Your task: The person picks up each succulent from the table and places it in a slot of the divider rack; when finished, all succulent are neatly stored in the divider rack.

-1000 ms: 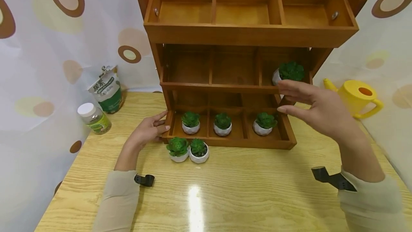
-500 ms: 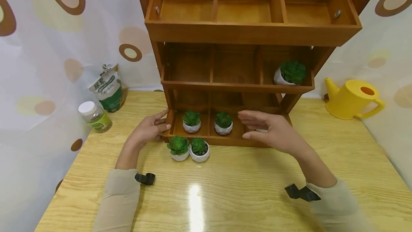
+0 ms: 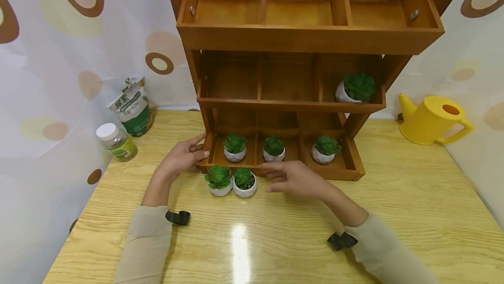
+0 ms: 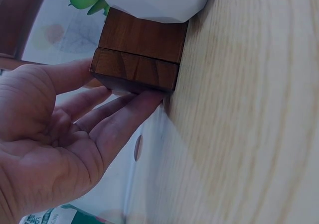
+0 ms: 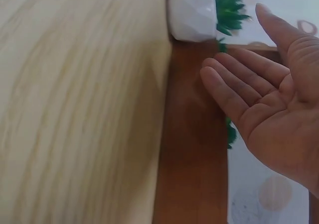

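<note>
My left hand [image 3: 179, 160] touches the left end of the bottom tier of a brown wooden shelf [image 3: 311, 41]. Its thumb lies at the upper edge and its fairly straight fingers [image 4: 124, 117] rest along the outer side. Holding nothing, my right hand [image 3: 297, 180] hovers by that tier's front board, fingers extended, right of two potted succulents. These are a fuller succulent in a white pot [image 3: 219, 181] and a smaller one [image 3: 244, 183], side by side on the table. In the right wrist view a white pot [image 5: 193, 12] sits just beyond my fingertips.
The bottom tier holds a potted succulent in its left [image 3: 235, 148], middle [image 3: 274, 149] and right [image 3: 325, 149] compartments. Another succulent [image 3: 356, 88] leans in the middle tier's right compartment. A yellow watering can [image 3: 427, 120] stands right; a jar [image 3: 117, 142] and pouch [image 3: 133, 108] stand left.
My right hand has moved left and down from beside the middle tier's right succulent, past the bottom tier, toward the two pots on the table. My left hand stays put.
</note>
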`<state>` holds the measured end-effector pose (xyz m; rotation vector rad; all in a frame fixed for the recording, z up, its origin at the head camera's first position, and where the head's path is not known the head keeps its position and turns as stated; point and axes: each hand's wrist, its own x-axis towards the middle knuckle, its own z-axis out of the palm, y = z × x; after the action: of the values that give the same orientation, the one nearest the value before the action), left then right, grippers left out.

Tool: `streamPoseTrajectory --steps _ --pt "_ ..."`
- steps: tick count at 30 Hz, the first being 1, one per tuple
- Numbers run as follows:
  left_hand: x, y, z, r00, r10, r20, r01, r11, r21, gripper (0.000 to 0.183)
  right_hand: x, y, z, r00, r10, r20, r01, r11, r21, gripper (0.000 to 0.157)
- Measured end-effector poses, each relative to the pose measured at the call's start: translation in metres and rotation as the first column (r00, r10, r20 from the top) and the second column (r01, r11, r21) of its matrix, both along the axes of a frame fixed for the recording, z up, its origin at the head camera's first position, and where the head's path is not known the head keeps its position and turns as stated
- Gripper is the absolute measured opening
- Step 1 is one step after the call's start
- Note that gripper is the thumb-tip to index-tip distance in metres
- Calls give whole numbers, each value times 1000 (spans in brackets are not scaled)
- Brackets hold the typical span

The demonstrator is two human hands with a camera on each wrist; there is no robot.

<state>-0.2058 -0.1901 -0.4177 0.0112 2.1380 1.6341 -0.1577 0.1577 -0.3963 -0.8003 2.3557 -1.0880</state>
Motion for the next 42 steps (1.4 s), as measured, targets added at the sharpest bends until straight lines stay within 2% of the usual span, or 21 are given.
streamPoseTrajectory --steps 7,15,21,29,34,42 --pt "1 0 0 1000 -3 11 3 1000 16 69 -1 -13 -10 999 25 31 -26 999 31 63" --pt "2 0 -1 1000 -3 13 3 1000 11 68 0 -25 -17 999 23 -35 -20 997 72 65" --pt "2 -1 0 1000 -7 7 7 1000 -1 68 1 -28 -18 999 10 -46 -6 996 85 64" --pt "2 -1 -1 1000 -4 23 3 1000 11 68 0 -36 -18 998 38 -43 -34 995 97 68" --pt "1 0 -1 1000 -9 5 9 1000 -5 69 0 -39 -16 997 25 -67 -18 994 105 67" --pt "0 -1 0 1000 -13 7 13 1000 -5 69 -2 -45 -16 991 55 -124 -34 986 166 70"
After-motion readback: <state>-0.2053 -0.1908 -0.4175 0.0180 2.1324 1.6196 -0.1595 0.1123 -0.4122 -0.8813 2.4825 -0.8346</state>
